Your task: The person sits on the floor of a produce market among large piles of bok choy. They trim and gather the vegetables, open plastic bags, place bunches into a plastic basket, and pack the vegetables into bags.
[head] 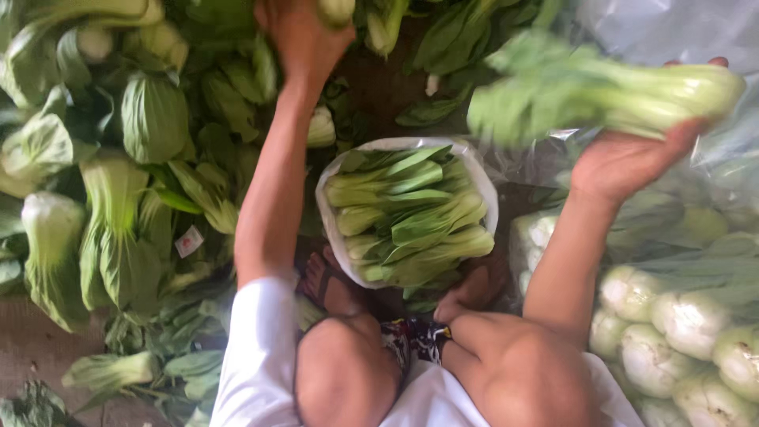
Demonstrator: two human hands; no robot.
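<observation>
My right hand (632, 154) holds a head of bok choy (609, 95) lying sideways, pale stem end to the right, leaves blurred to the left. My left hand (304, 35) reaches far forward into the heap of loose bok choy (118, 182) and closes around a pale stem at the top edge. Between my arms stands an open clear plastic bag (478, 170) filled with bok choy heads (407, 213) laid on their sides. My knees and feet show at the bottom.
Loose bok choy covers the ground on the left. Packed bags of bok choy (680, 308) with white stem ends lie at the right, under clear plastic (672, 28). A small white tag (188, 241) lies among the leaves.
</observation>
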